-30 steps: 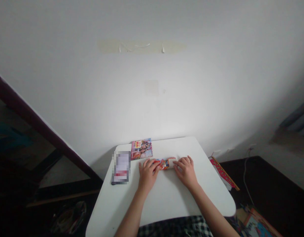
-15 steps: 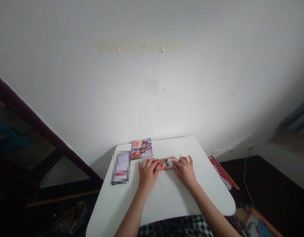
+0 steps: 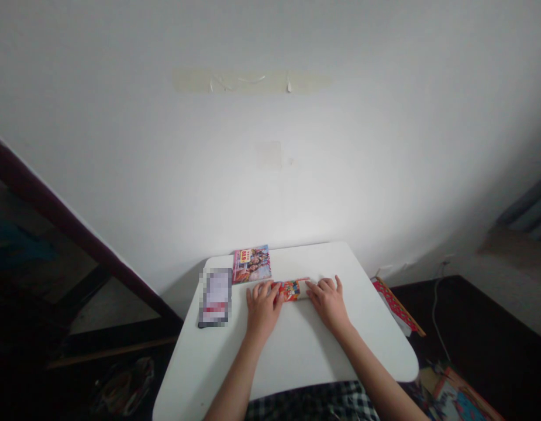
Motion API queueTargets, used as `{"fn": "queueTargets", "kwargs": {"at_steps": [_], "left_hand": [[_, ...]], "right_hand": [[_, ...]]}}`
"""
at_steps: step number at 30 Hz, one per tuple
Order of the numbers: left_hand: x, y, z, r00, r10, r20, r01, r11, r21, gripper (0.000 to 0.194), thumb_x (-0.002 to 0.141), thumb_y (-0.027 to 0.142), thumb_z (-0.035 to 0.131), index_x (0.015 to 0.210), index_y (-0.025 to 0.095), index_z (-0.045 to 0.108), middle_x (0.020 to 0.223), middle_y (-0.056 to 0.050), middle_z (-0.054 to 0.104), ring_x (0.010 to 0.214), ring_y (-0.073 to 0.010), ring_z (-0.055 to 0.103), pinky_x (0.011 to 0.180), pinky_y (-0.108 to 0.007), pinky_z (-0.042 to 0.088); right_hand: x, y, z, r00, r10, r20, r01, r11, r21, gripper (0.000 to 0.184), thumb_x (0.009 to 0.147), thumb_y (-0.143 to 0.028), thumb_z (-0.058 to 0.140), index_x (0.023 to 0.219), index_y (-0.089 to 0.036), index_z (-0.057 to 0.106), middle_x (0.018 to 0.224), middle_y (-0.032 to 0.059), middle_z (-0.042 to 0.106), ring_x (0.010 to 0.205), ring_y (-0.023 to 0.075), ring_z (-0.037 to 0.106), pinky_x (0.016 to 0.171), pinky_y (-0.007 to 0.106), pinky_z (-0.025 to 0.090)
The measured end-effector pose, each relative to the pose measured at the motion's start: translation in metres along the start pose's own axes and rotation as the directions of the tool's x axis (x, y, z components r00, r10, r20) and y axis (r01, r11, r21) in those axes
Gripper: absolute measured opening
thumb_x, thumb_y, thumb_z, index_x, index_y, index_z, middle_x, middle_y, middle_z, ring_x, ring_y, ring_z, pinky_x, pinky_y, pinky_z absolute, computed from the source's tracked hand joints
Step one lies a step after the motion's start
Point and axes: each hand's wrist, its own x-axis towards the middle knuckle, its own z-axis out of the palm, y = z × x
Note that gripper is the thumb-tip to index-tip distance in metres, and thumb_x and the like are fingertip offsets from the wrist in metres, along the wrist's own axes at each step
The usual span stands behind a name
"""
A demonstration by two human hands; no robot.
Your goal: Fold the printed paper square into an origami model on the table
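Note:
A narrow strip of folded printed paper (image 3: 291, 290), red and multicoloured with a pale right part, lies on the white table in front of me. My left hand (image 3: 264, 301) is closed over its left end, with fingertips at the top edge and the thumb at the side. At the right end, my right hand (image 3: 328, 301) has its thumb and index finger on the paper, while the little finger sticks out. Both hands cover parts of the strip, so its ends are hidden.
A colourful printed leaflet (image 3: 252, 264) lies at the table's back left, beside a blurred-out phone (image 3: 216, 297). The white table (image 3: 305, 351) stands against a wall with old tape marks (image 3: 252, 80). Picture books (image 3: 461, 400) lie on the floor at the right.
My left thumb and fingers have shifted very slightly on the paper, and its visible printed part looks a little smaller. My right hand stays almost in place.

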Motion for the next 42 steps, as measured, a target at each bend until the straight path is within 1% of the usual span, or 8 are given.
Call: {"fn": "queueTargets", "kwargs": {"at_steps": [2,6,11,14,22,31,37,42], "left_hand": [[-0.0001,0.0006,0.0003,1.000,-0.005,-0.003,0.005,1.000,0.008,0.032,0.095,0.036,0.051,0.122,0.030,0.068,0.131,-0.005,0.065,0.121,-0.0291,0.052,0.111,-0.059,0.033],[-0.0011,0.0011,0.0014,1.000,-0.020,-0.010,0.020,1.000,0.011,0.031,0.095,0.036,0.052,0.120,0.031,0.069,0.131,-0.005,0.065,0.121,-0.0298,0.052,0.112,-0.062,0.030],[-0.0011,0.0006,0.0021,1.000,-0.015,-0.018,0.016,1.000,0.012,0.032,0.095,0.036,0.051,0.121,0.030,0.069,0.130,-0.007,0.065,0.122,-0.0297,0.052,0.113,-0.063,0.030],[-0.0003,0.0005,0.0024,1.000,-0.012,-0.025,0.013,1.000,0.021,0.033,0.095,0.036,0.051,0.121,0.029,0.069,0.129,-0.007,0.066,0.121,-0.0294,0.052,0.112,-0.062,0.031],[-0.0004,0.0003,0.0026,0.999,-0.004,-0.035,0.006,0.999,0.043,0.034,0.095,0.036,0.050,0.122,0.029,0.068,0.129,-0.008,0.065,0.120,-0.0292,0.053,0.112,-0.062,0.033],[-0.0009,0.0010,0.0013,0.999,-0.022,-0.025,0.024,0.999,0.041,0.035,0.095,0.038,0.049,0.124,0.027,0.067,0.131,-0.009,0.063,0.122,-0.0302,0.052,0.111,-0.060,0.033],[-0.0005,0.0011,-0.0009,0.999,-0.014,-0.047,0.017,0.998,0.053,0.035,0.094,0.036,0.050,0.123,0.027,0.069,0.131,-0.011,0.062,0.120,-0.0295,0.052,0.109,-0.056,0.036],[-0.0005,0.0007,0.0000,0.999,-0.015,-0.052,0.019,0.998,0.068,0.036,0.093,0.037,0.052,0.123,0.028,0.070,0.131,-0.013,0.060,0.120,-0.0304,0.052,0.109,-0.057,0.036]], "right_hand": [[0.0000,-0.0005,-0.0005,1.000,-0.005,-0.008,0.005,1.000,0.003,0.027,0.098,-0.035,0.054,0.122,-0.033,0.066,0.090,0.0024,0.068,0.103,0.0206,0.057,0.117,0.052,0.017],[-0.0006,-0.0026,-0.0034,1.000,-0.009,-0.023,0.010,1.000,0.028,0.028,0.094,-0.039,0.059,0.120,-0.032,0.067,0.090,0.0028,0.068,0.104,0.0218,0.057,0.118,0.053,0.015],[-0.0014,-0.0028,-0.0037,1.000,0.007,-0.027,-0.005,0.997,0.073,0.024,0.091,-0.037,0.062,0.113,-0.029,0.068,0.088,0.0026,0.068,0.103,0.0220,0.057,0.118,0.054,0.014],[-0.0011,-0.0024,-0.0031,1.000,0.012,-0.021,-0.010,0.996,0.085,0.019,0.092,-0.037,0.061,0.107,-0.030,0.070,0.087,0.0018,0.067,0.102,0.0216,0.057,0.118,0.054,0.014],[0.0008,-0.0060,-0.0075,1.000,0.007,0.024,-0.007,1.000,0.011,0.022,0.096,-0.039,0.057,0.112,-0.037,0.071,0.089,0.0021,0.066,0.099,0.0201,0.057,0.117,0.052,0.018],[0.0002,-0.0037,-0.0047,0.999,0.023,0.029,-0.024,0.999,0.043,0.024,0.097,-0.041,0.054,0.112,-0.036,0.072,0.089,0.0027,0.067,0.099,0.0206,0.056,0.117,0.055,0.015],[0.0004,-0.0046,-0.0061,1.000,0.021,0.022,-0.021,0.999,0.035,0.023,0.096,-0.041,0.056,0.110,-0.036,0.073,0.089,0.0027,0.067,0.099,0.0204,0.056,0.117,0.055,0.016],[0.0000,-0.0055,-0.0072,1.000,0.016,0.015,-0.017,0.999,0.034,0.022,0.096,-0.040,0.056,0.109,-0.035,0.073,0.089,0.0033,0.067,0.098,0.0206,0.056,0.117,0.056,0.017]]}}
